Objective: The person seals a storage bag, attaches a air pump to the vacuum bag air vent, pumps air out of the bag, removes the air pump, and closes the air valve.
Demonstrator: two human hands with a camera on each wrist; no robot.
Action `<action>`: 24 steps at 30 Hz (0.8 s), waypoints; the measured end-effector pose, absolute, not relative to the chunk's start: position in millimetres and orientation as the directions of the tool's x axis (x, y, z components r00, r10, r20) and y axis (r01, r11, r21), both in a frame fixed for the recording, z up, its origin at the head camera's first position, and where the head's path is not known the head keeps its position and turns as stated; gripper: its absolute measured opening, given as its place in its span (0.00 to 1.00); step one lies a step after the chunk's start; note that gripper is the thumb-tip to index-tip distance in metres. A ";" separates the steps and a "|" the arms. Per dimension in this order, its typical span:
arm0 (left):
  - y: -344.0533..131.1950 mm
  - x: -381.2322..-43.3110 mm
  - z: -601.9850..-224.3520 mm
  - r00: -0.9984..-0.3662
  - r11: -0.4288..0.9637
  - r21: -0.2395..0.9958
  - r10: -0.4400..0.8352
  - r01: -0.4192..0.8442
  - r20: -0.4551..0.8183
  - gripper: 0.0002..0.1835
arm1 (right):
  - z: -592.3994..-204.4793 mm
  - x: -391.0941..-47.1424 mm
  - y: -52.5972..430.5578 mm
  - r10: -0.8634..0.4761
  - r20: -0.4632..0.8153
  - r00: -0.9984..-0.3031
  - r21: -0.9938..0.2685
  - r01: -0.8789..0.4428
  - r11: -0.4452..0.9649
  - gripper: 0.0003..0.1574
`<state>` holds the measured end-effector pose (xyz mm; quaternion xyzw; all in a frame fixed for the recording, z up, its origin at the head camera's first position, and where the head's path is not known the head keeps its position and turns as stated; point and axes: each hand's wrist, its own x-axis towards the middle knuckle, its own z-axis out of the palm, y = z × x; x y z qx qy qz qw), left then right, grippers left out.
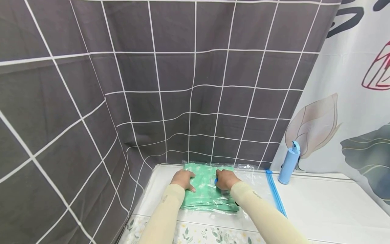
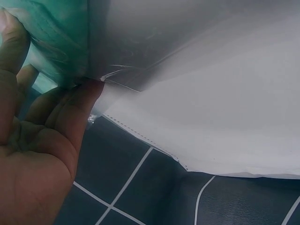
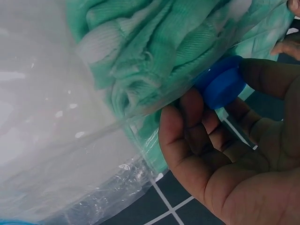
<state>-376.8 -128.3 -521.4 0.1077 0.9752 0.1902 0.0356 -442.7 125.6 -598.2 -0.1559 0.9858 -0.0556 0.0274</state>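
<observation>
A clear plastic storage bag [image 1: 256, 178] lies flat on the white tabletop with folded green-and-white cloth [image 1: 199, 176] inside it. In the right wrist view the cloth [image 3: 136, 51] shows as soft ribbed folds under the film. My right hand [image 1: 226, 179] pinches a round blue valve cap [image 3: 224, 84] on the bag between thumb and fingers. At the bag's left side, my left hand [image 1: 182, 180] grips the edge, its thumb over the cloth and its fingers [image 2: 86, 101] curled at the border. A blue zip strip [image 1: 275, 195] with a slider [image 1: 268, 172] runs along the right end.
A light-blue cylinder [image 1: 288, 166] with a looped top stands upright to the right of the bag. Dark grey curtain [image 1: 207, 101] with white grid lines rises behind and at the left. Floral cloth [image 1: 198, 232] borders the near side of the white tabletop [image 1: 329, 200].
</observation>
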 end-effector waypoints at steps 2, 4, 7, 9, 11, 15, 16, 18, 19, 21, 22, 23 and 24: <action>-128.0 -376.3 -521.1 -0.974 0.906 0.373 0.226 0.200 -0.027 0.40 | -596.7 -441.8 125.8 -0.305 -0.044 -0.951 -0.129 -0.297 0.946 0.16; -127.6 -374.9 -520.0 -0.974 0.908 0.369 0.224 0.200 -0.024 0.40 | -595.5 -441.3 125.9 -0.290 -0.061 -0.955 -0.142 -0.279 0.950 0.20; -126.8 -374.2 -519.6 -0.975 0.911 0.364 0.221 0.196 -0.030 0.40 | -594.9 -441.1 125.2 -0.262 -0.095 -0.960 -0.154 -0.246 0.957 0.32; -126.9 -375.8 -521.0 -0.975 0.907 0.374 0.220 0.192 -0.034 0.40 | -595.1 -441.1 124.5 -0.251 -0.108 -0.962 -0.149 -0.234 0.961 0.40; -127.8 -381.5 -527.7 -0.974 0.907 0.373 0.225 0.195 -0.036 0.41 | -596.2 -441.5 123.6 -0.254 -0.108 -0.961 -0.136 -0.239 0.961 0.43; -135.3 -409.5 -565.7 -0.967 0.914 0.327 0.254 0.241 0.002 0.43 | -598.6 -442.1 122.8 -0.264 -0.088 -0.960 -0.104 -0.255 0.961 0.38; -136.4 -414.6 -572.2 -0.966 0.916 0.317 0.257 0.245 0.005 0.44 | -599.2 -442.5 122.8 -0.266 -0.082 -0.961 -0.100 -0.257 0.961 0.36; -138.8 -424.7 -585.2 -0.965 0.918 0.307 0.260 0.252 0.014 0.44 | -600.4 -443.6 123.2 -0.268 -0.077 -0.960 -0.101 -0.260 0.960 0.33; -139.2 -426.3 -586.6 -0.965 0.916 0.312 0.261 0.252 0.014 0.44 | -600.8 -444.1 123.3 -0.273 -0.074 -0.959 -0.102 -0.265 0.959 0.31; -137.4 -423.1 -579.4 -0.970 0.914 0.336 0.244 0.227 -0.009 0.44 | -601.4 -445.1 123.8 -0.282 -0.072 -0.957 -0.107 -0.274 0.956 0.28; -137.8 -423.1 -580.0 -0.970 0.914 0.336 0.243 0.227 -0.004 0.44 | -601.5 -445.4 124.0 -0.288 -0.073 -0.955 -0.112 -0.279 0.954 0.25; -137.6 -422.1 -578.5 -0.971 0.912 0.344 0.239 0.222 -0.006 0.44 | -601.7 -445.5 124.2 -0.294 -0.074 -0.953 -0.117 -0.284 0.952 0.23; -137.1 -420.9 -577.0 -0.971 0.913 0.343 0.238 0.221 -0.007 0.44 | -601.6 -445.2 124.3 -0.298 -0.074 -0.952 -0.118 -0.289 0.950 0.21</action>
